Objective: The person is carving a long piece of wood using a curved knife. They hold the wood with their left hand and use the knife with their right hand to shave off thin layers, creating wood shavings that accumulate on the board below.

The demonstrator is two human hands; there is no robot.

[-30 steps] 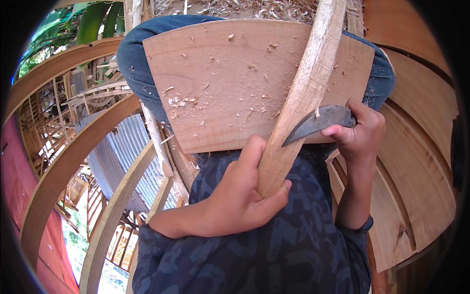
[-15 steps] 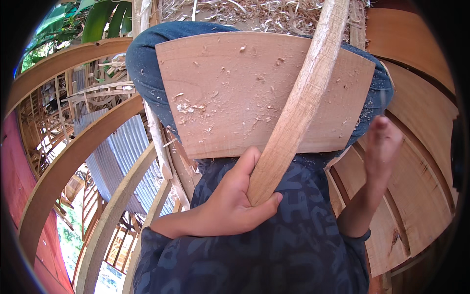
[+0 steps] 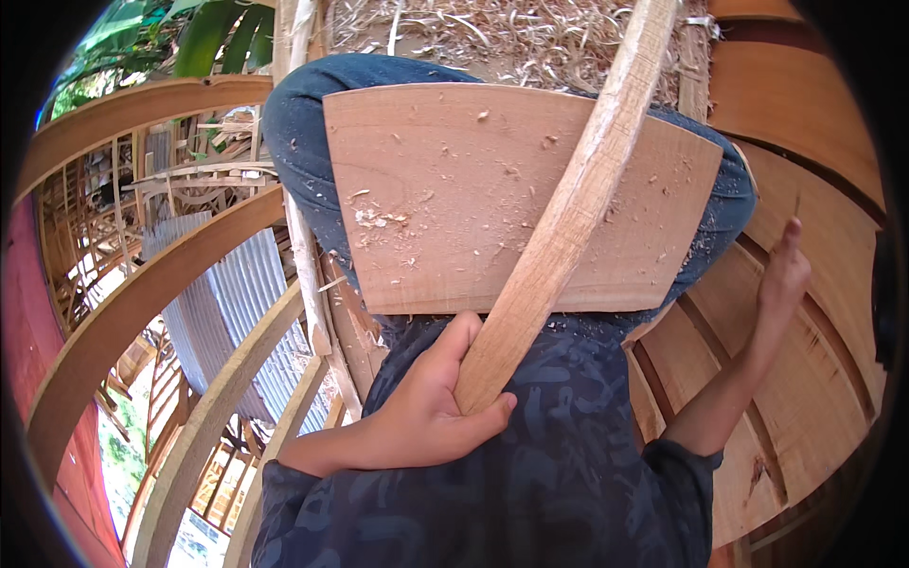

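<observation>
My left hand (image 3: 431,402) is wrapped round the lower end of a long piece of pale wood (image 3: 554,232), thumb and fingers on either side of it. The piece slants up and to the right across a flat board (image 3: 426,189) lying on my lap. Off to the right, apart from the wood, my right hand (image 3: 784,275) is raised with its fingers closed. A thin, narrow blade-like thing (image 3: 797,204) sticks up from its fingertips. Its other end is hidden in the hand.
Curled wood shavings (image 3: 530,38) cover the surface beyond my knees, and small chips lie on the board. Wide wooden planks (image 3: 805,208) curve along the right side. Wooden rails (image 3: 151,293) stand at the left, with corrugated metal sheets (image 3: 227,303) beyond them.
My right hand has moved outward to the right, farther from the wood. My left hand keeps its hold, and it and the wood's lower end sit slightly lower and farther left.
</observation>
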